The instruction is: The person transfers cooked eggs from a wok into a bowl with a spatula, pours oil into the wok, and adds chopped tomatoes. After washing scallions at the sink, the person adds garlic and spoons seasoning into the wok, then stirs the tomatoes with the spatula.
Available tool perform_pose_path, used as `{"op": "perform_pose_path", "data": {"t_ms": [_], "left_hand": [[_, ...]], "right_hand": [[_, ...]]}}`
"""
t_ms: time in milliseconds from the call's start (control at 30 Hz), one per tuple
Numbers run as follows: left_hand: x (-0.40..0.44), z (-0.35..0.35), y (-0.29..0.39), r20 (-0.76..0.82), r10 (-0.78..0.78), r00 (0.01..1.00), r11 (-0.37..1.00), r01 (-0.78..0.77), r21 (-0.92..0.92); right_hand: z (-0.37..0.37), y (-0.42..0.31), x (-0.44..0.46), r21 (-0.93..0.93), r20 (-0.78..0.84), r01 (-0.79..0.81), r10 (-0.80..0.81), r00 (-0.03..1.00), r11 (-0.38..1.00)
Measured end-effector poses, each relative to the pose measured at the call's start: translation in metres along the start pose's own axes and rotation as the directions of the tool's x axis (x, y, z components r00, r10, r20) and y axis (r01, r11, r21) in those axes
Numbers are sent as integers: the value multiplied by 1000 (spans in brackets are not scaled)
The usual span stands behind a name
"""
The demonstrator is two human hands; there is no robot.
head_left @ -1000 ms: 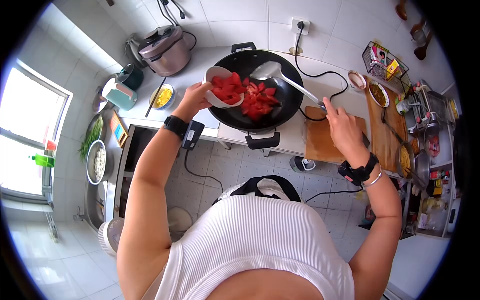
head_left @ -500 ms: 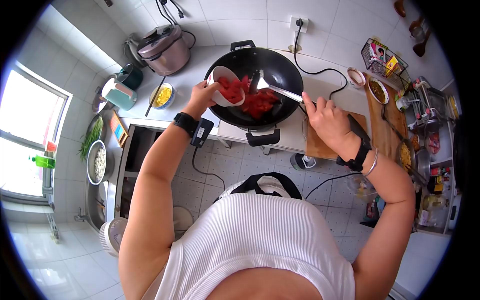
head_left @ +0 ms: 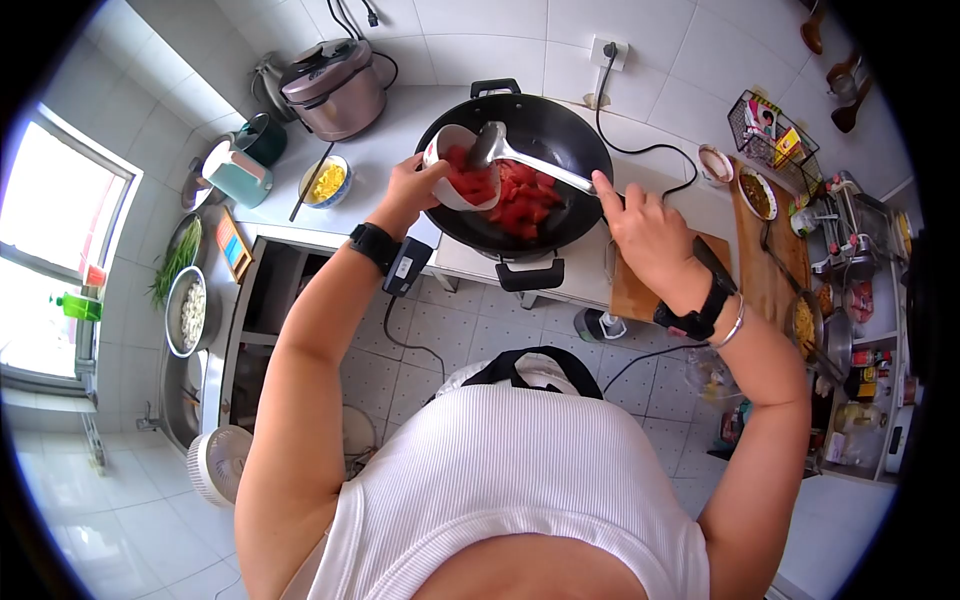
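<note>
My left hand grips a white bowl tilted over the left side of a black wok. Red chopped tomato pieces are still inside the bowl, and more chopped tomato lies in the wok. Closed around the handle of a metal wok spatula is my right hand, at the wok's right, forefinger stretched along the handle. The spatula's head is at the bowl's mouth, by the tomato; whether it touches the bowl I cannot tell.
A bowl of yellow food with chopsticks and a rice cooker stand left of the wok. On the right are a cutting board, a black cord and a wire basket. A metal basin is far left.
The spatula head has moved left and up from the wok's middle to the bowl's mouth. My right hand has shifted slightly left. The bowl remains tilted over the wok.
</note>
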State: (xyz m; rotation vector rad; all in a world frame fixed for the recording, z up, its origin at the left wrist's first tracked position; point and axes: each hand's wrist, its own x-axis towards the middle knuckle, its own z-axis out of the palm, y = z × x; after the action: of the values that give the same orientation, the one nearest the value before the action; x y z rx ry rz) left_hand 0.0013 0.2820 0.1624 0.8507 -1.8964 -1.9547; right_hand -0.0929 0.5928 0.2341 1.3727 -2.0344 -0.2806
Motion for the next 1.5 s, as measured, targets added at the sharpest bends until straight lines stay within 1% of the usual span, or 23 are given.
{"op": "perform_pose_path", "data": {"t_ms": [167, 367, 433, 500, 533, 567, 600, 633, 667, 700, 767, 833, 900, 967, 1067, 1167, 1233, 1267, 1300, 1367, 1400, 1467, 1500], "left_hand": [[11, 2, -7, 2, 0, 1000, 997, 0, 76], [3, -1, 0, -30, -28, 999, 996, 31, 90], [-1, -6, 4, -32, -11, 999, 995, 14, 101], [-6, -12, 7, -7, -36, 999, 999, 36, -9], [-9, -16, 7, -10, -34, 999, 999, 34, -16], [-13, -22, 7, 34, -74, 997, 988, 77, -132], [-17, -25, 6, 82, -109, 991, 962, 126, -243], [-23, -27, 4, 78, -109, 991, 960, 126, -250], [-28, -29, 2, 116, -131, 985, 903, 167, -395], [-32, -31, 0, 157, -145, 977, 822, 207, -530], [-40, -32, -6, 154, -121, 981, 792, 189, -581], [-46, -30, -10, 184, -94, 978, 703, 196, -683], [-55, -32, -9, 169, -105, 980, 693, 194, -695], [-61, -40, -7, 176, -104, 979, 605, 203, -770], [-71, -60, -6, 129, -84, 988, 624, 153, -766], [-81, -81, -14, 80, -89, 993, 609, 118, -785], [-89, -96, -23, -27, -120, 992, 609, 52, -792], [-90, -106, -33, -45, -126, 991, 609, 41, -792], [-89, -115, -42, -47, -128, 991, 601, 40, -798], [-89, -130, -60, -9, -75, 997, 588, 37, -808], [-90, -135, -66, -12, -102, 995, 588, 51, -807], [-88, -148, -79, 12, -123, 992, 600, 84, -796], [-85, -153, -86, 34, -149, 988, 617, 120, -777]], "right_hand": [[2, -2, 1, -87, -37, 129, -133, 990, 988], [-8, 21, -17, -161, -5, 102, -104, 995, 982], [-9, 27, -25, -116, 64, 62, -55, 996, 991], [-8, 36, -30, 83, 277, -100, 73, 958, 991], [-7, 42, -31, 219, 411, -231, 125, 903, 948], [-5, 49, -34, 217, 407, -223, 119, 906, 951], [-7, 56, -35, 365, 418, -278, 110, 902, 888], [-9, 59, -34, 502, 428, -327, 99, 898, 800], [-12, 66, -29, 524, 605, -478, 87, 792, 705], [-12, 66, -28, 523, 603, -471, 82, 793, 710], [-15, 64, -26, 519, 568, -344, -15, 823, 782], [-13, 52, -15, 491, 571, -318, -24, 820, 811], [6, 35, -4, 378, 534, -287, 46, 844, 880], [36, 19, 9, 334, 500, -254, 58, 864, 908], [60, -10, 25, 328, 480, -253, 69, 874, 910], [40, -15, 27, 322, 504, -198, 10, 864, 926], [9, -2, 24, 300, 479, -155, -8, 878, 941], [2, 4, 27, 298, 523, -218, 32, 852, 929], [1, 10, 32, 291, 539, -254, 61, 840, 922], [25, 15, 45, 397, 430, -274, 87, 899, 876], [40, 10, 52, 391, 429, -270, 85, 899, 880], [62, -6, 67, 451, 330, -155, -3, 944, 879], [54, -17, 71, 415, 405, -143, -42, 913, 898]]}}
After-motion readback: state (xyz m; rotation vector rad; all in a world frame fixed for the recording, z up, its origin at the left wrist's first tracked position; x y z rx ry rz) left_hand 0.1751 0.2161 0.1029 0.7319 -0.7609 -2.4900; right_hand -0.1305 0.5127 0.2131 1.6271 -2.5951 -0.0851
